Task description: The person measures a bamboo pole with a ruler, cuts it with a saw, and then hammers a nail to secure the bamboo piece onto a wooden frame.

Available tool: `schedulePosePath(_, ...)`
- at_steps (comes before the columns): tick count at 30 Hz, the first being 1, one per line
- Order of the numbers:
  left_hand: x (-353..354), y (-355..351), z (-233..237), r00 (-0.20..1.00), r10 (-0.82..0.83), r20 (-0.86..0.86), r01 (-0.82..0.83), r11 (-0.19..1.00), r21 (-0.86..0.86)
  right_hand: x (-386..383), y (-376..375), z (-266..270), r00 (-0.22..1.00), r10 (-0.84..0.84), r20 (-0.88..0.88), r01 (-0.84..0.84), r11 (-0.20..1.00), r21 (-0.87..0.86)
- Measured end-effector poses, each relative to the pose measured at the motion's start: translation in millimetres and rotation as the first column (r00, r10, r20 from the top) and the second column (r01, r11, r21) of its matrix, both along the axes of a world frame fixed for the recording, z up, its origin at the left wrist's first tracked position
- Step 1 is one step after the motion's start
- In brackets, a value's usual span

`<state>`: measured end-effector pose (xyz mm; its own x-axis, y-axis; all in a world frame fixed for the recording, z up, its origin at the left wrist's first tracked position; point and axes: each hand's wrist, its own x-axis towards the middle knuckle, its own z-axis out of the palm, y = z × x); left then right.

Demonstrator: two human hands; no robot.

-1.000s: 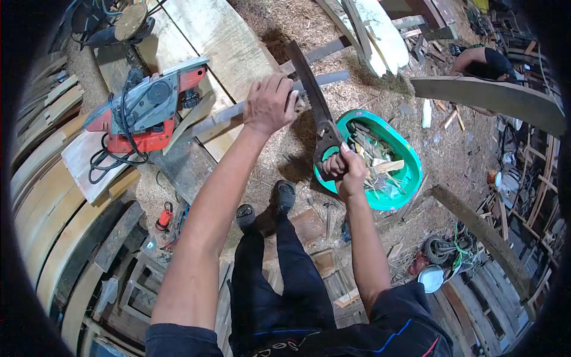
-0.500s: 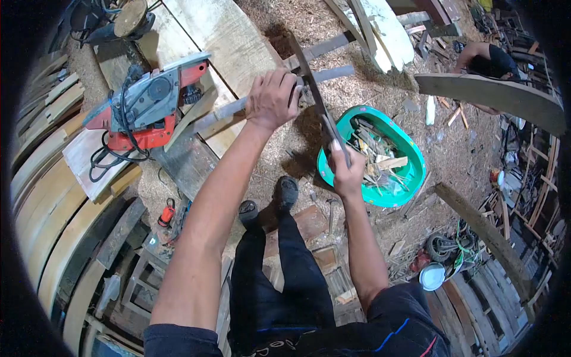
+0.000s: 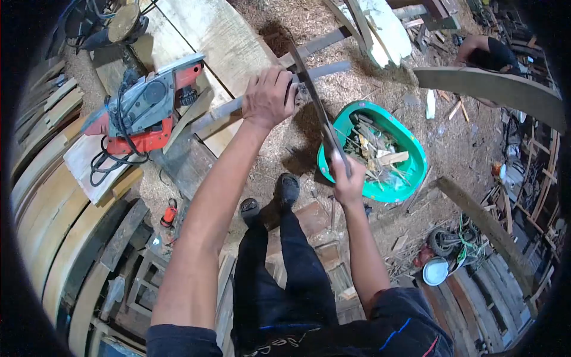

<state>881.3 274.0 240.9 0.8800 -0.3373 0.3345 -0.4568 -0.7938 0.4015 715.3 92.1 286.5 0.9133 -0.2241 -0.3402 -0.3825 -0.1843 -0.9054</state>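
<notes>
My left hand [image 3: 267,98] is closed over a long narrow wooden strip [image 3: 331,69], pressing it down across the plank bench [image 3: 223,33]. The strip's free end juts out to the right past the bench edge. In my right hand [image 3: 350,179] is the near end of a hand saw [image 3: 318,106], fingers wrapped round its handle. The saw's long dark blade slants away from me and crosses the strip just right of my left hand. Its teeth are too small to make out.
A green tub [image 3: 410,178] of wood scraps stands beyond my right hand. A red and grey power tool [image 3: 146,104] with a coiled cord lies left. Curved boards [image 3: 50,196] are stacked at far left. Another person [image 3: 491,55] is at upper right, behind a curved plank [image 3: 493,89].
My right hand has drawn slightly back toward me with the saw. My left hand keeps its place on the strip. The whole view has shifted a little.
</notes>
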Motion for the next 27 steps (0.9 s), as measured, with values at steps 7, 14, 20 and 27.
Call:
schedulePosePath(7, 1, -2, -3, 0.999, 0.039, -0.001, -0.039, 0.999, -0.027, 36, -19, -48, 0.989, -0.047, -0.141, 0.13, 0.741, 0.659)
schedulePosePath(14, 2, -1, -2, 0.998, 0.051, -0.027, -0.051, 0.999, 0.004, 32, -23, -30, 0.987, 0.027, -0.16, 0.026, 0.947, 0.32)
schedulePosePath(20, 2, 0, -7, 0.999, 0.041, -0.023, -0.041, 0.999, -0.006, 36, -5, -4, 0.999, 0.027, -0.033, -0.027, 1.0, 0.012)
schedulePosePath(27, 3, 0, -2, 1.0, -0.015, -0.003, 0.014, 1.0, -0.021, 49, 11, -6, 0.999, 0.029, -0.021, -0.029, 0.999, 0.029)
